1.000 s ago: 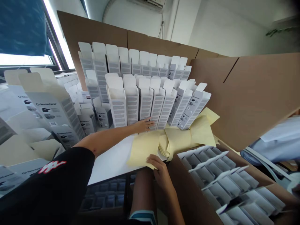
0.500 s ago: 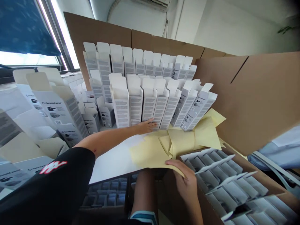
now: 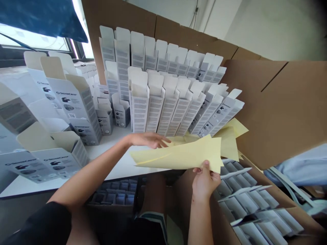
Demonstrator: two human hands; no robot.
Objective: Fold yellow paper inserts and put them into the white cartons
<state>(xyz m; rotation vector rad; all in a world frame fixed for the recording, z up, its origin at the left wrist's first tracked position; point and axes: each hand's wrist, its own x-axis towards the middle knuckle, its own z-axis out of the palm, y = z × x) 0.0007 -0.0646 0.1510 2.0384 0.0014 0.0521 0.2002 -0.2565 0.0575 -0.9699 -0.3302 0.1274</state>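
Observation:
My right hand [image 3: 206, 180] pinches the near right corner of a yellow paper sheet [image 3: 178, 154], thumb on top. The sheet is lifted and slightly curled above the white table's front edge. My left hand [image 3: 149, 140] reaches across the table with its fingers stretched out, just behind the sheet's far edge; whether the fingertips touch paper I cannot tell. Other yellow sheets [image 3: 228, 141] lie behind and to the right. Directly beyond stands a row of tall, open-topped white and grey cartons [image 3: 153, 112], the ones on the right leaning.
More open cartons [image 3: 74, 102] stand at the left of the white table [image 3: 116, 136]. A large brown cardboard sheet [image 3: 286, 102] rises at the back and right. A box packed with small cartons [image 3: 255, 200] sits at lower right, and another filled box [image 3: 114, 194] is under the table.
My right hand has raised the yellow sheet off the table and its edge has come up. My left hand has moved off the carton row toward the sheet. The view has shifted.

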